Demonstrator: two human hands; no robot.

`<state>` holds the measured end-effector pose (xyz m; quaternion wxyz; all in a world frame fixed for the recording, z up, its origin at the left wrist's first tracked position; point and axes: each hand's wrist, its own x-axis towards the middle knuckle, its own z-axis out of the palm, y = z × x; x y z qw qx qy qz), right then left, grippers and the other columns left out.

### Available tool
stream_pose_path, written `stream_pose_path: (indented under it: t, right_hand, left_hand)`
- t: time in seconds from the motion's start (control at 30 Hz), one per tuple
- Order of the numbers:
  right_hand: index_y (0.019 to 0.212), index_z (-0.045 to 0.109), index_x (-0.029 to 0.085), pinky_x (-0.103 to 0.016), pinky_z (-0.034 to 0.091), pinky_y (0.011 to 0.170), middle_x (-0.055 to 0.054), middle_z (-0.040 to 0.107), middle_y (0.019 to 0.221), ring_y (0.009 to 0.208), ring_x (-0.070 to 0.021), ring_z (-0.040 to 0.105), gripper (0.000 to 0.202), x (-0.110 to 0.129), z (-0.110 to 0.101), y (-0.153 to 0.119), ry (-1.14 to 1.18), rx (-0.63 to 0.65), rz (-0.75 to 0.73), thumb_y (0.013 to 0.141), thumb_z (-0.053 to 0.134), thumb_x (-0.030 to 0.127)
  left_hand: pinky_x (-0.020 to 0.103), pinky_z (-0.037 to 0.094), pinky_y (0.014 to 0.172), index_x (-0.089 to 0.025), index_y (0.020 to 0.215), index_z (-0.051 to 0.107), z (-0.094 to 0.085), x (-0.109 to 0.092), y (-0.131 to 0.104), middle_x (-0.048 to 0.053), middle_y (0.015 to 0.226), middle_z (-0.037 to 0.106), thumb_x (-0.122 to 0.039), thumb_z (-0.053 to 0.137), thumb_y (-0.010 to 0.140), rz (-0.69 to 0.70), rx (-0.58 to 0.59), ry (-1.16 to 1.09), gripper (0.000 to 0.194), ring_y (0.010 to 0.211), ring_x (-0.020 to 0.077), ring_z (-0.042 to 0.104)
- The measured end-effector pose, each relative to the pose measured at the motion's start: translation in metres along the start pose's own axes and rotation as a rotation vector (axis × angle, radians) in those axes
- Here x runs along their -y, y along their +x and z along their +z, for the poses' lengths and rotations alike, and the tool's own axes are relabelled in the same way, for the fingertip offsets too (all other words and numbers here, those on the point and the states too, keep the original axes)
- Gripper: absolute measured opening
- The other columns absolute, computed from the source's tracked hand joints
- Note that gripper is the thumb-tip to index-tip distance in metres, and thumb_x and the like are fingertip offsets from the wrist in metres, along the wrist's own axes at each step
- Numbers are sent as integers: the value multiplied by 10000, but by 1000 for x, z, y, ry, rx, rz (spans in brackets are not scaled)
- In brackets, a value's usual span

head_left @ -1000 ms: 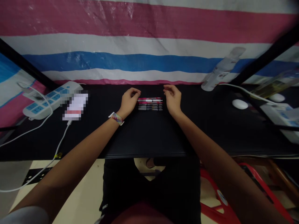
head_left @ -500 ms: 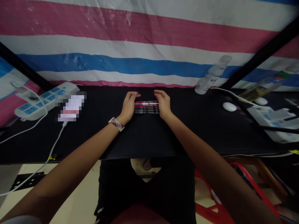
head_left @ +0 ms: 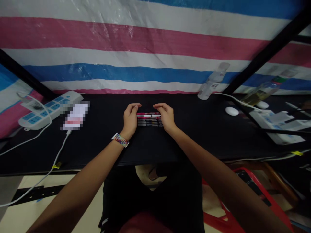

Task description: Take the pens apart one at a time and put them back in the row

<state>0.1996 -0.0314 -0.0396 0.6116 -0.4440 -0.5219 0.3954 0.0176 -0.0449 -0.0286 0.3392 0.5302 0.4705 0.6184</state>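
Note:
Several pens [head_left: 149,119] lie side by side in a compact row on the black table, parallel to its edge. Pink-and-white ones are at the far side and darker ones nearer me. My left hand [head_left: 131,119], with a woven multicoloured band [head_left: 120,139] at its wrist, cups the left ends of the row. Against the right ends rests my right hand [head_left: 166,117]. Both hands stand on edge with fingers stretched and slightly bent inward beyond the far pen, neither wrapped round one. The palms hide the pen tips.
Left, a white power strip [head_left: 52,108] and a pixelated phone [head_left: 75,116] with a white cable stand on the table [head_left: 148,147]. On the right are a clear bottle [head_left: 212,82], a white oval object [head_left: 231,111], a bottle of yellowish liquid [head_left: 262,90] and another power strip [head_left: 277,127].
The view has shifted a little. Hands and pens appear slightly nearer the table's front edge, with both hands still at the ends of the row.

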Motion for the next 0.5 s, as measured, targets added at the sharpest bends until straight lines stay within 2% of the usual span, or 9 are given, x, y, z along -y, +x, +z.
stream_pose_path:
  t: [0.17,0.33,0.43,0.5]
  right_hand:
    - [924,770,235,-459,547,1073,-39,815,1008,1041,-238,744,193,8,-6,-7,-68,-18,-38,899,580,209]
    - [902,778,240,-459,535,1078,-43,826,1016,1052,-242,756,213,16,-14,-13,-72,-56,-69,893,571,193]
    - [908,784,234,-457,549,1065,-52,830,1028,1051,-246,764,214,20,-27,-21,-89,-66,-76,887,572,208]
    - [941,792,232,-467,569,1037,-61,828,1052,1036,-256,771,214,23,-45,-30,-142,-41,-57,895,583,241]
  left_hand:
    - [392,537,1067,-230,965,758,2,-9,-3,65,1066,784,-213,582,994,34,-17,70,180,1111,243,704]
    - [412,531,1069,-229,939,747,3,-9,-2,66,1033,768,-202,584,974,22,-36,92,169,1077,253,699]
    - [421,508,1113,-226,981,741,-5,-8,-6,77,1088,764,-252,558,994,10,-27,105,186,1136,262,699]
    - [428,485,1163,-232,1066,734,-19,-11,-15,80,1180,756,-312,565,1007,-1,0,116,196,1217,266,687]
